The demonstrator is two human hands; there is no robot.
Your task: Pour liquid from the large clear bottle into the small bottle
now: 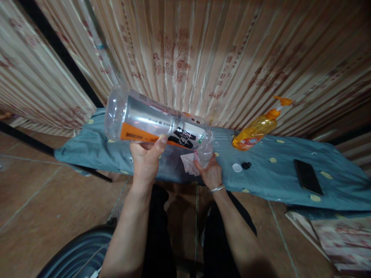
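A large clear plastic bottle with a silver, orange and black label lies tilted on its side in the air, its neck pointing down to the right. My left hand grips the bottle's body from below, thumb on the label. My right hand is closed around a crumpled white and pink cloth pressed at the bottle's neck. A silver bangle sits on my right wrist. Both hands hover over the front edge of a bench covered in blue-grey cloth.
On the bench stand an orange dish-soap bottle with a pump top, a white cap, a small black cap and a black phone. A striped curtain hangs behind. A dark round bin rim is by my left knee on the tiled floor.
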